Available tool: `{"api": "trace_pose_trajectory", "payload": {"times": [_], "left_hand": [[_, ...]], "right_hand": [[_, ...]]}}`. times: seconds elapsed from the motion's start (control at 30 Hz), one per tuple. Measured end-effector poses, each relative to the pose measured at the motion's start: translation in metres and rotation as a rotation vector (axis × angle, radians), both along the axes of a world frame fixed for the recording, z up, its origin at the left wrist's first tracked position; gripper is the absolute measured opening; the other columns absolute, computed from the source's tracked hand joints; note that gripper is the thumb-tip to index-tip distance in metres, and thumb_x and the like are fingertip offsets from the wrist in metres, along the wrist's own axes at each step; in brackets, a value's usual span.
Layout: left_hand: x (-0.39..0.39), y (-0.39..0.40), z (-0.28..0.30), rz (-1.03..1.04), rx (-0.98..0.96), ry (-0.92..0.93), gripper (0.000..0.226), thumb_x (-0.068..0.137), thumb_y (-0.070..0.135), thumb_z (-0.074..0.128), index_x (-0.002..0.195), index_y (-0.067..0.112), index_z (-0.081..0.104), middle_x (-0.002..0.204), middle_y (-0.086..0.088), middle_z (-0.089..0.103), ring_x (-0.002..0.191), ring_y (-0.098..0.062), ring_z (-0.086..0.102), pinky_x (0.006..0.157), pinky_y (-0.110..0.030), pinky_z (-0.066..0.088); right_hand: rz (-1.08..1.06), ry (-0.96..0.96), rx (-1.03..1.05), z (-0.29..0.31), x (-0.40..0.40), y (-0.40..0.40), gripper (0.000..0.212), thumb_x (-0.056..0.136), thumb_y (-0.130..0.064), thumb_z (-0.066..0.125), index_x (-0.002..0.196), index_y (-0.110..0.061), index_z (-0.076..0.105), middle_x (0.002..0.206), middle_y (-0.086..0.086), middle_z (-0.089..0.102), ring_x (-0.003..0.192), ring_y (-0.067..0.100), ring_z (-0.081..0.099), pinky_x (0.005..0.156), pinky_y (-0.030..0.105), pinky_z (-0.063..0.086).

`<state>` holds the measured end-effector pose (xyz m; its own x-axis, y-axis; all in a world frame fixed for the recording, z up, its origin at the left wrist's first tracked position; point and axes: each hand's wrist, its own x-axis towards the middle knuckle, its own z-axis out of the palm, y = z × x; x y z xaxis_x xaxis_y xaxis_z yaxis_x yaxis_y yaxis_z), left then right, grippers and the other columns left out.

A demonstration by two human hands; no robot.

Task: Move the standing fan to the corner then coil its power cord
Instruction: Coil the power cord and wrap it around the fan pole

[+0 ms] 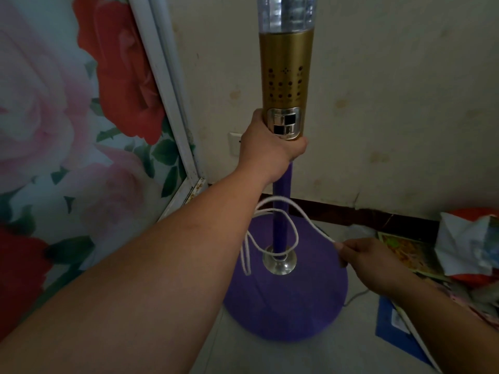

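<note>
The standing fan point(285, 76) stands upright in the room's corner, with a gold control column, a purple pole and a round purple base point(286, 306). My left hand point(267, 149) grips the bottom of the gold column. Its white power cord point(293, 214) loops around the pole above the base, with some strands hanging at the left. My right hand point(361, 255) pinches the cord's free stretch to the right of the pole, low over the base's edge.
A panel with a large rose print point(67, 130) and a white frame stands at the left. A wall socket point(235, 143) sits behind my left hand. Books, papers and bags point(445, 252) are piled on the floor at the right.
</note>
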<state>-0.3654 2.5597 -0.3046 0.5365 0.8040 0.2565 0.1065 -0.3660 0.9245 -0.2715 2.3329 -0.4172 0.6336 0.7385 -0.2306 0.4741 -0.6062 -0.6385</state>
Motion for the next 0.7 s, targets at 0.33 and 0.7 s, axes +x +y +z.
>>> {"api": "trace_pose_trajectory", "payload": {"times": [0.33,0.7], "left_hand": [[0.000,0.005,0.001,0.009,0.003,-0.009,0.062,0.066,0.026,0.091,0.114,0.034,0.052,0.097,0.015,0.067,0.084,0.000,0.067,0.065,-0.016,0.048],[0.009,0.002,-0.001,-0.004,0.003,0.011,0.063,0.065,0.027,0.091,0.116,0.032,0.054,0.095,0.017,0.067,0.082,0.004,0.065,0.064,-0.016,0.048]], "right_hand": [[0.008,-0.039,0.055,0.003,0.000,0.001,0.047,0.101,-0.038,0.053,0.062,-0.015,0.064,0.047,-0.004,0.049,0.043,0.003,0.048,0.045,0.016,0.031],[0.155,0.026,-0.305,-0.007,0.004,-0.007,0.044,0.100,-0.031,0.057,0.060,-0.015,0.063,0.052,-0.006,0.052,0.042,0.000,0.046,0.043,0.011,0.034]]}}
